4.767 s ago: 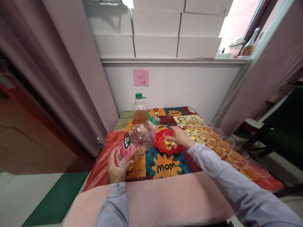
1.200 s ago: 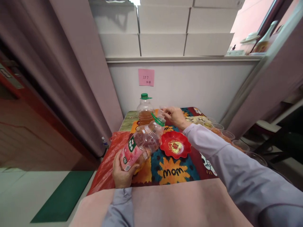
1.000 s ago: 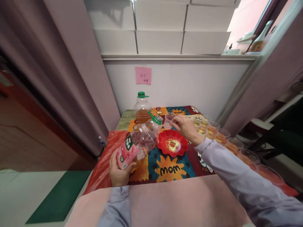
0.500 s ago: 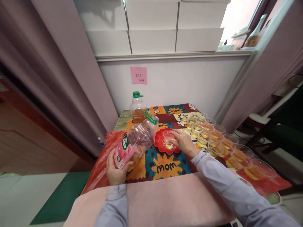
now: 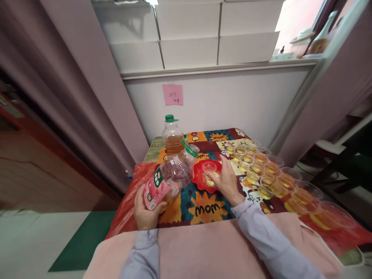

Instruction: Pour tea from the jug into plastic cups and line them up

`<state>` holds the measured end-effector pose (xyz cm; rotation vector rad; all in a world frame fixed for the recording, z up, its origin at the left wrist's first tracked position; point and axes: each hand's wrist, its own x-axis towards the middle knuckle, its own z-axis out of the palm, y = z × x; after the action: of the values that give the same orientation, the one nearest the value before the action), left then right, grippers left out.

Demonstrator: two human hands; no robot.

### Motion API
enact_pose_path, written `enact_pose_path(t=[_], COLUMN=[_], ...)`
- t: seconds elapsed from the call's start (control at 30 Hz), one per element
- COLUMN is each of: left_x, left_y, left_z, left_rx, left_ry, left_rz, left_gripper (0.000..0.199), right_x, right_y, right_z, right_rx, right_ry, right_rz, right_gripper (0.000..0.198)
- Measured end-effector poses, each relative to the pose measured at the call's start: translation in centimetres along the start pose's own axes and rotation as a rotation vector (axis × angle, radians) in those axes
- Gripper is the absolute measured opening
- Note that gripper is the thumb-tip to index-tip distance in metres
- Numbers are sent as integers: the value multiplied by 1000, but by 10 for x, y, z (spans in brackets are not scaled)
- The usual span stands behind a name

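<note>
My left hand (image 5: 147, 211) is wrapped around the lower part of a large clear plastic juice bottle (image 5: 176, 174) with a pink label. The bottle leans to the right, its uncapped mouth up, a green ring and strap around the neck. Low in it some liquid shows. A red scalloped plate (image 5: 200, 181) lies right of the bottle, and a clear plastic cup (image 5: 209, 167) stands on it. Over the plate's right side is my right hand (image 5: 228, 182), thumb and fingers spread with nothing between them. The thumb is close to the cup; whether it touches is unclear.
Behind stands another bottle (image 5: 173, 139) of amber liquid with a green cap. Rows of plastic cups (image 5: 255, 173) with yellow liquid fill the table's right side. A patterned cloth (image 5: 207, 209) covers the table, with red plastic sheeting (image 5: 124, 201) at the left and a wall behind.
My right hand has drawn back rightward from the cup, its fingers opening, and the cup stays on the plate. The bottle remains tilted in my left hand. The view has shifted slightly.
</note>
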<state>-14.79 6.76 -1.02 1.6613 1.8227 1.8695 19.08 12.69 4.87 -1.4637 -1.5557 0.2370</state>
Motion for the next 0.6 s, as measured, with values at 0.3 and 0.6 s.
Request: enact_pose_path(t=[0.3,0.6], left_x=[0,-3], left_y=[6,2], left_z=[-8,6], left_rx=[-2,-581], left_ry=[-44,199], left_rz=[28,-487], left_gripper=[113,76], right_x=[-30,-25], right_y=[-78,-68], right_z=[43,44], right_rx=[974,1083], right_ry=[-382,-404], right_rz=[184,386], right_gripper=[102,115])
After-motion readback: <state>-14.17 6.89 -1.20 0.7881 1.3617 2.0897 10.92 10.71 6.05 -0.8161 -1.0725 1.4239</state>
